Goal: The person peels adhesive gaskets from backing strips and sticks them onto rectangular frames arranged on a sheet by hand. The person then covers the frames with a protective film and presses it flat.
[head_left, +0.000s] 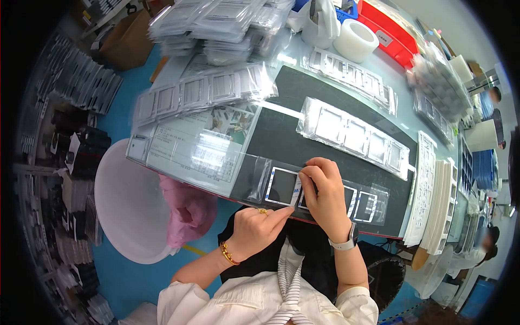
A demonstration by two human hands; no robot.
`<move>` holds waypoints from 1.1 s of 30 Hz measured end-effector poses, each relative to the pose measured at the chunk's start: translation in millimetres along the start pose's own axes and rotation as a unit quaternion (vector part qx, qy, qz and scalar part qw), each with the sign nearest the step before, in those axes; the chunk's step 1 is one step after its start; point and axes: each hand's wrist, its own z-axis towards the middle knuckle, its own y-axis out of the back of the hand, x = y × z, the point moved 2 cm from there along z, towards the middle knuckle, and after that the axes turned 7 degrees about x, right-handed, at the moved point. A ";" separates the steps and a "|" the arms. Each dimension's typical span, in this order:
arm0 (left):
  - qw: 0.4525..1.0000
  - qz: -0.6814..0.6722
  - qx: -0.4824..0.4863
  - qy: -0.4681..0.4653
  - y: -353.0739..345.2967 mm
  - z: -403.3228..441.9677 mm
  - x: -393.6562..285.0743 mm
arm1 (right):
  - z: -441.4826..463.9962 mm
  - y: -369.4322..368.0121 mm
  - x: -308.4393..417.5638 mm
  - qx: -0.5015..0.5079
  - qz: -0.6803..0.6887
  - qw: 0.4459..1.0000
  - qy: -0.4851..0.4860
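Observation:
A clear plastic strip with white-bordered rectangular frames (283, 186) lies along the front edge of the dark work mat. My right hand (326, 197) is over the middle of this strip, its fingers bent and drawn together at a gap between two frames. Whatever those fingertips hold is too small to make out. My left hand (255, 232) is at the strip's lower edge, the index finger stretched to a frame's bottom corner and the other fingers curled. Its thumb and palm side are hidden. Blue marks show along the frame borders.
Another bagged frame strip (355, 135) lies farther back on the dark mat (276, 130). Bagged strips (206, 89) overlap a printed sheet (200, 146) at left. A white bin (127, 211) with pink cloth stands below. White strips (428, 200) are stacked at right, near a tape roll (356, 40) and red tray (387, 32).

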 end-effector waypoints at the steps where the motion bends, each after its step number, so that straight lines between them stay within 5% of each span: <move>1: 1.000 -0.003 -0.004 -0.001 -0.1 0.2 0.3 | 0.4 -0.1 0.0 0.002 -0.004 1.000 0.001; 19: 1.000 -0.001 -0.003 -0.001 0.5 0.6 0.1 | -4.7 12.7 1.9 0.039 -0.151 0.986 0.062; 33: 1.000 0.006 0.012 0.019 6.0 2.4 -3.6 | 7.9 -10.1 11.4 0.034 -0.118 0.989 0.088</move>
